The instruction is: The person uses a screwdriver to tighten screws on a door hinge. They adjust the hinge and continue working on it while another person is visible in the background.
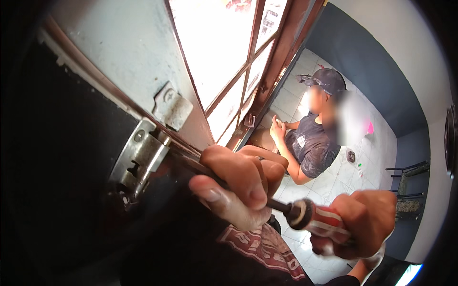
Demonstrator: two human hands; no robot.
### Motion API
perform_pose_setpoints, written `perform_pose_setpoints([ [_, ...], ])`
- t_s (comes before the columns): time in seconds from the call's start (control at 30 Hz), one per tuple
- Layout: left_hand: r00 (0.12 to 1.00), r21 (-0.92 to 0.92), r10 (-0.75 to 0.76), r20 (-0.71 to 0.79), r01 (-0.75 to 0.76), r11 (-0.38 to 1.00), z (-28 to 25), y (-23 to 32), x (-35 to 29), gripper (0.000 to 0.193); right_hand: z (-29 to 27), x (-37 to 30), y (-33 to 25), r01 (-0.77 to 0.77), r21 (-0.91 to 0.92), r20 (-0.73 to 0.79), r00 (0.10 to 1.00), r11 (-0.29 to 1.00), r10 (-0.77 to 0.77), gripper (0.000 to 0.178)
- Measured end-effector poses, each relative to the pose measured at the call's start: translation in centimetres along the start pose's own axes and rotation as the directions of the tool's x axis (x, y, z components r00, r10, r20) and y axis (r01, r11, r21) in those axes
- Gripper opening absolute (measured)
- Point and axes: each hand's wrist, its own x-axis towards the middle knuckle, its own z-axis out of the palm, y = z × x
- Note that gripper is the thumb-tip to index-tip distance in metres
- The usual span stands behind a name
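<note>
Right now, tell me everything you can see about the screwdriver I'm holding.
The screwdriver has a dark metal shaft and a handle striped red and clear, plastic by the look, with a dark collar where the shaft enters. It lies slanted, tip up-left toward the metal lock plate on the door edge, handle down-right. The left hand wraps the shaft and hides its middle; the right hand closes round the handle's end. The tip is not clearly visible.

left hand [238, 183]: centre of view, fingers curled, thumb stretched out below them, closed around a thin shaft
right hand [365, 221]: lower right, fist clenched tight on a handle, knuckles up
spacing: hands close together, not touching, left higher than right
right wrist: runs to the lower edge
</note>
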Motion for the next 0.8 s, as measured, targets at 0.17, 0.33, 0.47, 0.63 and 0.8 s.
perform_pose_setpoints([
  [0.17,0.995,0.006,-0.041,0.091,0.040,0.999,-1.9,1.5,0.7,0.042,2.7,0.5,-0.5,-0.002,-0.013,-0.060,0.998,1.000,0.001,0.067],
  [0.33,0.997,-0.059,-0.051,0.065,0.055,0.997,-3.4,0.7,0.5,0.042,3.7,2.6,1.2,-0.669,0.742,0.660,0.717,-0.047,0.223,0.065],
  [0.47,0.993,-0.069,-0.060,0.105,0.067,0.995,-3.9,1.8,2.3,0.046,4.0,3.0,-0.4,-0.530,0.765,0.489,0.848,0.366,0.206,0.051],
  [0.63,0.972,-0.091,-0.123,0.198,0.143,0.986,-5.3,2.1,4.5,0.046,2.2,5.9,-3.1,-0.078,-0.146,0.069,0.994,0.986,0.089,0.040],
  [0.8,0.992,-0.136,-0.092,0.086,0.103,0.985,-6.7,0.2,5.6,0.036,5.8,7.3,-0.1,-0.133,0.130,0.045,0.991,0.983,0.128,0.059],
])
